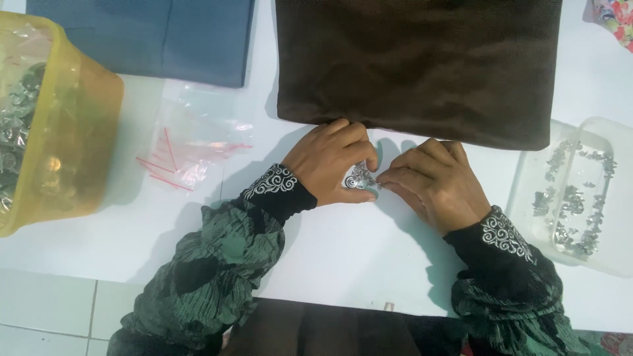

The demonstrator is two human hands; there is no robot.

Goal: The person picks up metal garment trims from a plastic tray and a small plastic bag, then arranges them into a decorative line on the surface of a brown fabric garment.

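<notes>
- Two hands meet at the middle of the white table [343, 250], and both belong to us, coming out of green patterned sleeves with black cuffs stitched in white swirls.
- Our left hand [333, 170] lies palm down with the fingers curled in; thumb and forefinger are closed on a small silver ornament [359, 178] with a spiral pattern.
- Our right hand [432, 183] is curled in much the same way, its fingertips pinched on the right edge of that same ornament, so both hands have it between them.
- That silver ornament sits low over the table, just in front of the near edge of a folded dark brown cloth [415, 66], which our left knuckles touch.
- Beyond our left arm lies a loose heap of small clear plastic bags [191, 148] with red strips, well apart from the hands.
- Behind those bags we see a folded blue cloth [158, 39], lying beside the brown one.
- At the far left stands a yellow translucent tub [79, 151] holding many silver pieces.
- At the far right a clear shallow tray [534, 171] holds a scatter of smaller silver pieces, near our right wrist.
- A bit of flowered fabric [616, 16] shows in the top right corner.
</notes>
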